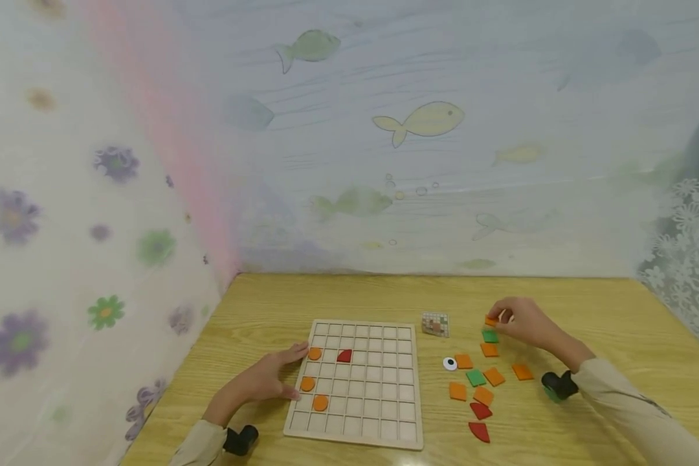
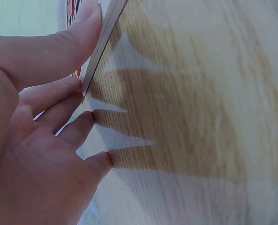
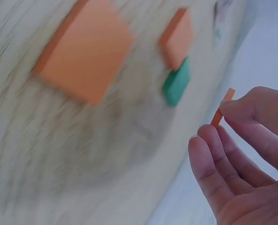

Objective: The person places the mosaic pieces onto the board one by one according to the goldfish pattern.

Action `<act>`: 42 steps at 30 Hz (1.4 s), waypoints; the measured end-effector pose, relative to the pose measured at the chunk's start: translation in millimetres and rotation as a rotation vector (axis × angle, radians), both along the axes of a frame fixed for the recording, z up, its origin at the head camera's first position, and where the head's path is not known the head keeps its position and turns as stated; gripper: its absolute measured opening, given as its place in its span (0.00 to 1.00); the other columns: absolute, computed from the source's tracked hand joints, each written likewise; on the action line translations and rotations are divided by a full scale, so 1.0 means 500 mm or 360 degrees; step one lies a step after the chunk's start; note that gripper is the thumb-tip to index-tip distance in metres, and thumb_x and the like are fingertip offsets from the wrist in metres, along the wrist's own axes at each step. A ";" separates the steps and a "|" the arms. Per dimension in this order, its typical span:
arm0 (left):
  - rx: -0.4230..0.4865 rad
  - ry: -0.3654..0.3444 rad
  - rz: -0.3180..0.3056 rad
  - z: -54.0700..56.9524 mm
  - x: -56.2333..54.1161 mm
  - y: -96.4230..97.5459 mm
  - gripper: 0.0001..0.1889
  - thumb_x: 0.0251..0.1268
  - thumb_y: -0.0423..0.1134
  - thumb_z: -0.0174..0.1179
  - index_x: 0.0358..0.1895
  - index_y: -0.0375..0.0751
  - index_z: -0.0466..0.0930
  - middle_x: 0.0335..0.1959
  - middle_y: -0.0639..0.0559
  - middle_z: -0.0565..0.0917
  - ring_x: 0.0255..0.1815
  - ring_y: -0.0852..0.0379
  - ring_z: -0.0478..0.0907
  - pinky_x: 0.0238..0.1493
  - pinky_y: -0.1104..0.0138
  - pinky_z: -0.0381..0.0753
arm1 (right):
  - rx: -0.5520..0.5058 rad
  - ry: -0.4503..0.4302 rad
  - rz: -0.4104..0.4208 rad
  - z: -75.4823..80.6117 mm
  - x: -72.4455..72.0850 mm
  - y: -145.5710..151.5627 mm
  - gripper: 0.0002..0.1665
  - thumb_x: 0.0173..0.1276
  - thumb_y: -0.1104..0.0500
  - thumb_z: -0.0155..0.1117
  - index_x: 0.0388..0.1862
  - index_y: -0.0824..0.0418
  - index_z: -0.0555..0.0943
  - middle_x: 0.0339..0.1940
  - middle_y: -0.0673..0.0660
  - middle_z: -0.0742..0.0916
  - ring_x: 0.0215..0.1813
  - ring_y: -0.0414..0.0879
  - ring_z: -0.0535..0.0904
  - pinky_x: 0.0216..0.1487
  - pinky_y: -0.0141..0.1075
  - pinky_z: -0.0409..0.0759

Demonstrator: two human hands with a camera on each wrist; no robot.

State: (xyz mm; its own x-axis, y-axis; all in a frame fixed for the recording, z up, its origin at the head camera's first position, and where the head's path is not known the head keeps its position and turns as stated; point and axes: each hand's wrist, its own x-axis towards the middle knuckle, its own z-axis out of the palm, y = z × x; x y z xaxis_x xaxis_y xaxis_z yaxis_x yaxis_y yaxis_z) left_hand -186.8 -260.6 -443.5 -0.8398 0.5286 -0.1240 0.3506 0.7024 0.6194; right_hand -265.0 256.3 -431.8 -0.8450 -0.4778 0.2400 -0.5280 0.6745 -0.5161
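The right hand (image 1: 527,321) pinches a small orange square tile (image 3: 222,108) between thumb and fingers, just above the table's right part. Close below that hand lies a green tile (image 1: 490,336), with an orange square tile (image 1: 489,350) nearer me. My left hand (image 1: 262,378) rests at the left edge of a pale wooden grid board (image 1: 389,389), fingers spread and touching its rim. In the left wrist view the thumb (image 2: 59,54) lies along the board's edge. The board carries a red quarter-circle piece (image 1: 344,356) and three orange discs, one of them an orange disc (image 1: 320,403) near the front.
Right of the board lie several loose orange tiles, another green tile (image 1: 476,378), a round eye piece (image 1: 450,364) and two red quarter-circle pieces, the nearer red piece (image 1: 479,432) toward me. A small pattern card (image 1: 435,324) stands behind them. Walls border the table's back and left.
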 end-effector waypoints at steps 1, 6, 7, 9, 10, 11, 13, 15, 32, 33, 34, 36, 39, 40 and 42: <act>0.0001 0.0001 0.0006 0.000 0.000 0.000 0.47 0.50 0.45 0.71 0.72 0.33 0.56 0.73 0.36 0.54 0.72 0.38 0.50 0.66 0.44 0.54 | -0.0002 0.0005 0.0017 0.006 0.003 -0.006 0.06 0.57 0.69 0.67 0.35 0.65 0.84 0.32 0.55 0.85 0.30 0.43 0.77 0.26 0.32 0.76; 0.0003 0.0009 0.0016 0.002 0.001 0.000 0.47 0.50 0.45 0.71 0.71 0.32 0.56 0.72 0.36 0.55 0.72 0.37 0.50 0.66 0.43 0.53 | -0.0018 -0.0020 0.0070 0.022 0.018 -0.034 0.07 0.58 0.69 0.67 0.36 0.66 0.84 0.33 0.55 0.84 0.30 0.44 0.77 0.25 0.32 0.76; 0.0001 0.0011 0.0014 0.002 0.001 0.000 0.47 0.50 0.45 0.71 0.71 0.32 0.56 0.72 0.35 0.55 0.72 0.37 0.50 0.66 0.43 0.53 | -0.0031 -0.0023 0.0081 0.024 0.021 -0.039 0.07 0.58 0.69 0.67 0.36 0.66 0.84 0.33 0.55 0.84 0.30 0.44 0.77 0.25 0.33 0.76; -0.0002 0.0009 0.0011 0.002 0.001 0.000 0.47 0.50 0.45 0.71 0.71 0.32 0.56 0.72 0.35 0.55 0.72 0.37 0.50 0.66 0.43 0.53 | -0.0068 0.0005 0.0105 0.021 0.026 -0.048 0.07 0.57 0.70 0.66 0.35 0.66 0.84 0.32 0.55 0.84 0.29 0.43 0.76 0.24 0.33 0.76; -0.0002 0.0006 0.0011 0.003 0.002 0.001 0.47 0.50 0.44 0.71 0.71 0.32 0.56 0.72 0.35 0.55 0.72 0.37 0.50 0.66 0.43 0.53 | -0.0072 0.0005 0.0112 0.021 0.028 -0.052 0.07 0.57 0.70 0.66 0.35 0.65 0.84 0.32 0.55 0.84 0.29 0.42 0.76 0.24 0.33 0.76; -0.0002 0.0003 0.0013 0.003 0.002 0.001 0.47 0.50 0.44 0.71 0.71 0.32 0.56 0.72 0.35 0.55 0.72 0.37 0.50 0.66 0.43 0.53 | -0.0073 0.0005 0.0118 0.023 0.031 -0.057 0.07 0.57 0.70 0.66 0.35 0.65 0.84 0.32 0.54 0.84 0.29 0.42 0.76 0.24 0.33 0.76; 0.0002 -0.0002 0.0016 0.004 0.002 0.002 0.47 0.50 0.43 0.71 0.71 0.32 0.56 0.72 0.35 0.55 0.72 0.37 0.50 0.66 0.43 0.53 | -0.0075 0.0005 0.0140 0.027 0.036 -0.068 0.07 0.57 0.71 0.65 0.36 0.65 0.84 0.32 0.54 0.84 0.29 0.42 0.77 0.25 0.33 0.76; 0.0007 -0.0003 0.0014 0.005 0.002 0.001 0.47 0.50 0.43 0.71 0.71 0.32 0.56 0.72 0.35 0.55 0.72 0.37 0.50 0.66 0.43 0.54 | -0.0060 -0.0041 0.0147 0.035 0.041 -0.078 0.08 0.58 0.70 0.65 0.37 0.65 0.83 0.34 0.54 0.84 0.30 0.42 0.77 0.26 0.32 0.77; -0.0001 0.0003 0.0016 0.004 0.003 0.003 0.46 0.50 0.42 0.71 0.71 0.31 0.56 0.72 0.35 0.55 0.72 0.37 0.50 0.67 0.44 0.53 | -0.0258 -0.0073 0.0345 0.034 0.078 -0.183 0.09 0.58 0.71 0.63 0.37 0.63 0.84 0.34 0.53 0.83 0.30 0.40 0.78 0.29 0.31 0.80; 0.0001 0.0000 0.0017 0.004 0.003 0.003 0.46 0.50 0.42 0.71 0.71 0.31 0.56 0.72 0.35 0.55 0.72 0.37 0.50 0.67 0.44 0.53 | -0.0265 -0.0068 0.0358 0.033 0.079 -0.189 0.09 0.58 0.71 0.63 0.37 0.63 0.84 0.33 0.53 0.83 0.30 0.40 0.78 0.29 0.31 0.80; 0.0003 -0.0002 0.0018 0.004 0.002 0.003 0.46 0.50 0.42 0.71 0.71 0.31 0.56 0.72 0.35 0.55 0.72 0.37 0.50 0.67 0.44 0.53 | -0.0268 -0.0058 0.0372 0.033 0.080 -0.195 0.08 0.58 0.71 0.63 0.36 0.63 0.83 0.33 0.53 0.83 0.30 0.40 0.78 0.29 0.31 0.80; 0.0005 -0.0001 0.0017 0.004 0.002 0.003 0.46 0.50 0.42 0.71 0.71 0.32 0.56 0.72 0.35 0.55 0.72 0.37 0.50 0.67 0.44 0.53 | -0.0275 -0.0033 0.0405 0.031 0.080 -0.207 0.08 0.58 0.71 0.63 0.36 0.63 0.83 0.34 0.54 0.83 0.29 0.39 0.78 0.29 0.30 0.80; 0.0003 0.0002 0.0013 0.002 0.002 0.002 0.47 0.50 0.43 0.71 0.72 0.32 0.56 0.72 0.36 0.55 0.72 0.38 0.50 0.66 0.43 0.53 | -0.0289 -0.0012 0.0452 0.028 0.080 -0.226 0.08 0.58 0.72 0.63 0.36 0.63 0.83 0.33 0.55 0.83 0.29 0.39 0.78 0.29 0.30 0.80; 0.0000 0.0006 0.0012 0.002 0.002 0.001 0.47 0.50 0.43 0.71 0.72 0.32 0.56 0.72 0.36 0.55 0.72 0.38 0.50 0.66 0.43 0.54 | -0.0292 -0.0007 0.0464 0.027 0.080 -0.233 0.08 0.58 0.71 0.64 0.36 0.63 0.83 0.33 0.54 0.84 0.29 0.39 0.78 0.29 0.30 0.80; -0.0009 0.0014 0.0009 0.000 0.002 0.000 0.47 0.50 0.43 0.71 0.72 0.32 0.56 0.72 0.36 0.55 0.72 0.38 0.50 0.66 0.44 0.54 | -0.0304 -0.0007 0.0479 0.025 0.081 -0.247 0.08 0.57 0.72 0.64 0.35 0.63 0.83 0.33 0.54 0.84 0.30 0.39 0.79 0.29 0.29 0.80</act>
